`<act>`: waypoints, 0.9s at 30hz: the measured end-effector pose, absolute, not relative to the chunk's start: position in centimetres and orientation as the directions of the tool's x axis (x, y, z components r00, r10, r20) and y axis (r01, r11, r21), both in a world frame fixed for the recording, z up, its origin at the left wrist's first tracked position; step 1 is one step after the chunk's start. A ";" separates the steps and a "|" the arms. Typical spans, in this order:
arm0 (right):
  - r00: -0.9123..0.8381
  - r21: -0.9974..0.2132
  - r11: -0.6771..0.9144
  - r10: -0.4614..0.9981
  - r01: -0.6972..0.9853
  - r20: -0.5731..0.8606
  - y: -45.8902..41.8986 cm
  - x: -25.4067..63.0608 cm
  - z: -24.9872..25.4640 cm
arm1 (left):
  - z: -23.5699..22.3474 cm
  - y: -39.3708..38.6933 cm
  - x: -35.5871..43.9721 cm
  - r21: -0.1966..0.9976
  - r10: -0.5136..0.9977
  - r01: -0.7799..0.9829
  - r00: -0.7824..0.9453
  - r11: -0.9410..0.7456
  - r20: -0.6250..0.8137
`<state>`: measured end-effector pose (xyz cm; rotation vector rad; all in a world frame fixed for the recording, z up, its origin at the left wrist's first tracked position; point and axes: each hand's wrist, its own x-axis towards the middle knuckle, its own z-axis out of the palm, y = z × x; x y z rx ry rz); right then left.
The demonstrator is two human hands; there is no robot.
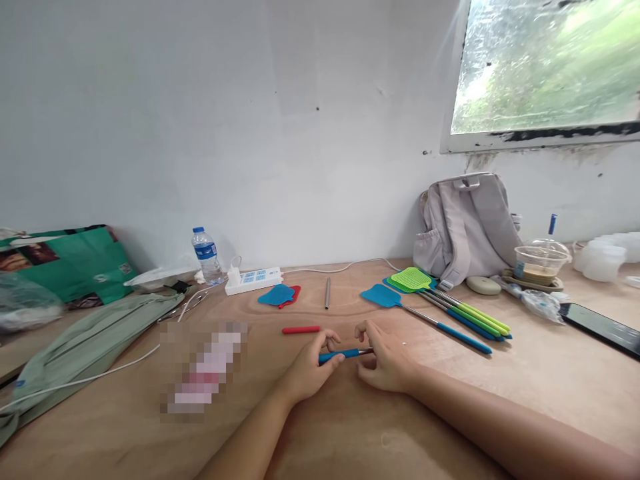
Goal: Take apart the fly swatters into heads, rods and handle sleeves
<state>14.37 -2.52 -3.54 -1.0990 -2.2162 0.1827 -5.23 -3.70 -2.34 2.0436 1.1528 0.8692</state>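
The wooden tabletop (330,437) extends below and around the left hand (306,372) and the right hand (389,360). Beyond the left hand lie a red handle (301,330), nearest, and a metal tube (327,293); farther out and to its left are the blue swatter head (275,294), white power strip (254,281) and water bottle (206,257). Beyond and to the right of the right hand are a blue fly swatter (381,295), grey backpack (465,230) and black phone (604,329).

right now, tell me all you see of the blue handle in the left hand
The blue handle is a slim, plastic-looking tube with a metal rod at its right end. It points roughly sideways over the wooden tabletop, pinched by the left hand; the right hand curls around the rod, contact unclear.
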 end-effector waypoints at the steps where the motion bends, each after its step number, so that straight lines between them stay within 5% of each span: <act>1: -0.429 -0.389 0.637 0.753 0.666 0.500 -2.6 14.3 -3.6 | -2.3 -3.8 -5.0 0.779 0.886 0.464 0.395 -0.421 0.243; 14: -0.431 -0.386 0.651 0.740 0.654 0.517 -2.5 14.0 -3.4 | -2.0 -4.7 -4.2 0.782 0.865 0.413 0.396 -0.467 0.308; 19: -0.541 -0.306 0.724 0.674 0.618 0.503 -2.3 14.1 -2.6 | -2.4 -2.5 -6.2 0.786 0.824 0.248 0.178 -0.566 0.537; 22: -0.570 -0.296 0.731 0.672 0.615 0.473 -1.9 14.4 -2.5 | -2.9 0.2 -9.2 0.686 0.698 0.521 -0.219 -0.508 0.682; 27: -0.516 -0.357 0.687 0.718 0.633 0.467 -1.1 14.9 -2.6 | -3.9 5.0 -13.6 0.663 0.743 0.693 -0.280 -0.282 0.608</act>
